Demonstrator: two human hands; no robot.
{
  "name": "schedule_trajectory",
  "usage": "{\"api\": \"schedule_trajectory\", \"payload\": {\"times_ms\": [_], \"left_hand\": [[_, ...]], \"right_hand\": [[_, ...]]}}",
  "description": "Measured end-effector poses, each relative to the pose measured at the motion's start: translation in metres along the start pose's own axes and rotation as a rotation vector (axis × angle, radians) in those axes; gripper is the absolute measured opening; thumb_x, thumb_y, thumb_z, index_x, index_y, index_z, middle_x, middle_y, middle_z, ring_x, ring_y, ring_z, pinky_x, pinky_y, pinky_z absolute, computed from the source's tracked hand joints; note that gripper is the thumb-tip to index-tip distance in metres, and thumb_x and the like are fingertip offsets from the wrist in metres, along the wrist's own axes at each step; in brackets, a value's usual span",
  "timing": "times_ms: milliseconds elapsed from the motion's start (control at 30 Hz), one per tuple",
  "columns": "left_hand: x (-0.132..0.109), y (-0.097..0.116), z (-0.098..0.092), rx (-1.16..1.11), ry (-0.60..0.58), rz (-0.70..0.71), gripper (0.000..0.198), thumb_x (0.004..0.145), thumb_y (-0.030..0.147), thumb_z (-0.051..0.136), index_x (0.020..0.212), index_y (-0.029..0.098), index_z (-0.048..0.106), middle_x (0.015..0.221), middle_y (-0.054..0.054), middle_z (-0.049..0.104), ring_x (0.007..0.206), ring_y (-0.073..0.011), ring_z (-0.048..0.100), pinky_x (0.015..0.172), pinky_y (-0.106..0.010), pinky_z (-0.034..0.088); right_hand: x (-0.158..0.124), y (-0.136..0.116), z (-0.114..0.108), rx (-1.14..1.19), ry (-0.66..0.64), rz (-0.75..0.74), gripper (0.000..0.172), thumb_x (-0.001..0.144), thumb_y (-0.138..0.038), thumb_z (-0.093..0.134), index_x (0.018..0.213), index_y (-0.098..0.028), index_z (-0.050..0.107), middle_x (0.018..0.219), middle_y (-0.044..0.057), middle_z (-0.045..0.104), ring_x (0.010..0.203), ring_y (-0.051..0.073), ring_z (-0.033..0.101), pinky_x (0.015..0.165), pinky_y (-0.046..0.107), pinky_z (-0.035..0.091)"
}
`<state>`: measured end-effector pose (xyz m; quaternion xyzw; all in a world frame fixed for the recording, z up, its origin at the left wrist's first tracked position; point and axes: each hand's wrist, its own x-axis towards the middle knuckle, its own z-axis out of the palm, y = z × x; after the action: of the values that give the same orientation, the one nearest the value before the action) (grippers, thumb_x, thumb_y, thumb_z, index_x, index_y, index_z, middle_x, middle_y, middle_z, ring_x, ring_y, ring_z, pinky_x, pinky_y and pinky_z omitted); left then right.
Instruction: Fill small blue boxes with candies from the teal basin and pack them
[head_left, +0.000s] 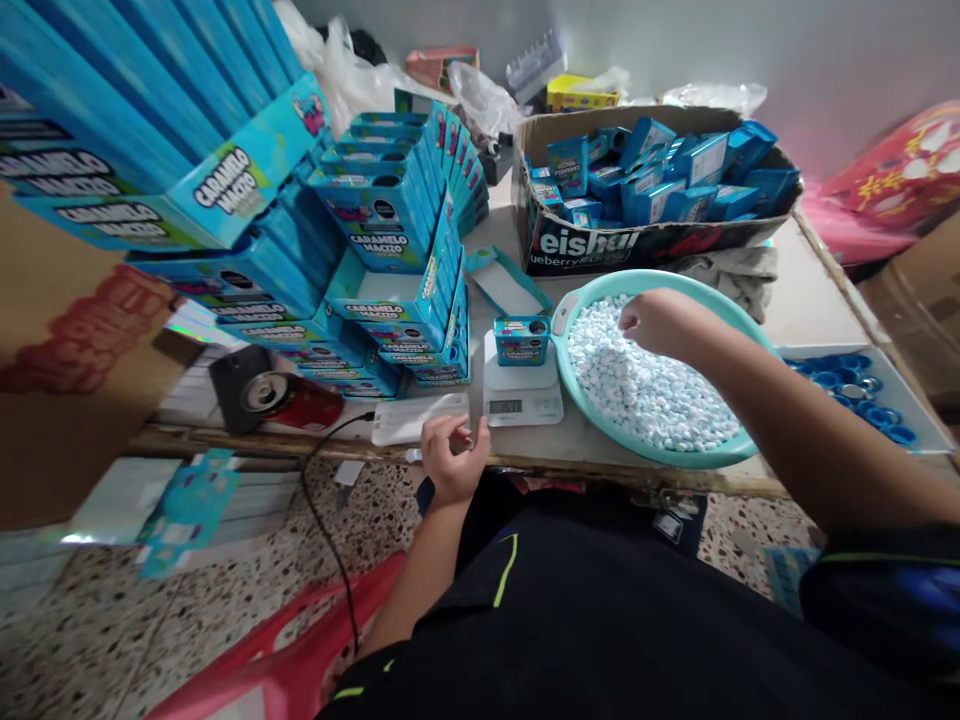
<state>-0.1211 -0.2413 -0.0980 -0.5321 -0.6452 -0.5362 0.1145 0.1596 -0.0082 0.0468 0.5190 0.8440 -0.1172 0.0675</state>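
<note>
Over the teal basin [750, 325] of small white and pale blue candies [645, 395], my right hand [660, 322] has its fingers closed and pointing left; whatever they hold is hidden or too small to name. My left hand [455, 458] rests at the table's front edge, fingers curled but apart, with nothing in it. It lies beside a white flat device [409, 420] with a black cable. A small blue box [521, 342] with a round opening on top stands on the white digital scale [536, 407], between the hands and left of the basin.
Tall stacks of blue display boxes [386, 240] rise at the left, near a red can [300, 400]. Behind the basin, a cardboard box [660, 240] holds several small blue boxes. A white tray [926, 425] of blue rings is at the right. An open blue carton [510, 285] lies behind the scale.
</note>
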Motion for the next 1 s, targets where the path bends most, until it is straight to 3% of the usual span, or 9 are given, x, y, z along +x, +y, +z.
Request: {"api": "schedule_trajectory", "payload": {"times_ms": [100,200,333,533,1000], "left_hand": [[-0.001,0.0,0.0,-0.044,0.012,0.018,0.022,0.085,0.024,0.078,0.103,0.02,0.066,0.093,-0.003,0.064,0.061,-0.0095,0.059,0.057,-0.025,0.053],[-0.001,-0.002,0.001,-0.03,0.01,0.055,0.022,0.085,0.023,0.078,0.104,0.02,0.066,0.096,-0.004,0.065,0.061,-0.0093,0.058,0.055,-0.024,0.052],[0.001,-0.002,0.001,0.031,-0.005,0.099,0.02,0.086,0.027,0.078,0.101,0.021,0.066,0.079,-0.001,0.064,0.069,-0.0149,0.064,0.065,-0.029,0.055],[0.003,0.003,0.001,0.041,0.009,0.078,0.015,0.086,0.029,0.076,0.097,0.024,0.067,0.069,0.002,0.062,0.066,-0.0171,0.063,0.069,-0.034,0.055],[0.006,0.004,0.001,-0.002,-0.003,0.118,0.011,0.086,0.027,0.077,0.089,0.022,0.069,0.069,0.002,0.062,0.064,-0.0118,0.061,0.066,-0.025,0.053]], "right_hand": [[0.002,-0.02,-0.014,-0.012,-0.016,-0.018,0.018,0.084,-0.017,0.065,0.091,-0.024,0.081,0.096,0.008,0.077,0.089,0.027,0.068,0.075,0.036,0.05],[0.003,-0.04,-0.026,0.074,0.06,-0.081,0.018,0.088,-0.018,0.064,0.091,-0.023,0.081,0.092,0.007,0.076,0.086,0.024,0.069,0.079,0.036,0.052],[0.006,-0.069,-0.037,0.16,0.175,-0.228,0.019,0.091,-0.022,0.064,0.098,-0.022,0.082,0.098,0.006,0.076,0.089,0.023,0.068,0.086,0.035,0.053],[0.012,-0.108,-0.041,0.134,0.086,-0.382,0.021,0.092,-0.017,0.062,0.095,-0.02,0.082,0.099,0.007,0.075,0.095,0.024,0.067,0.09,0.035,0.05],[0.019,-0.098,-0.031,0.144,0.135,-0.451,0.013,0.085,-0.009,0.069,0.09,-0.015,0.08,0.09,0.007,0.072,0.085,0.021,0.064,0.078,0.032,0.046]]}}
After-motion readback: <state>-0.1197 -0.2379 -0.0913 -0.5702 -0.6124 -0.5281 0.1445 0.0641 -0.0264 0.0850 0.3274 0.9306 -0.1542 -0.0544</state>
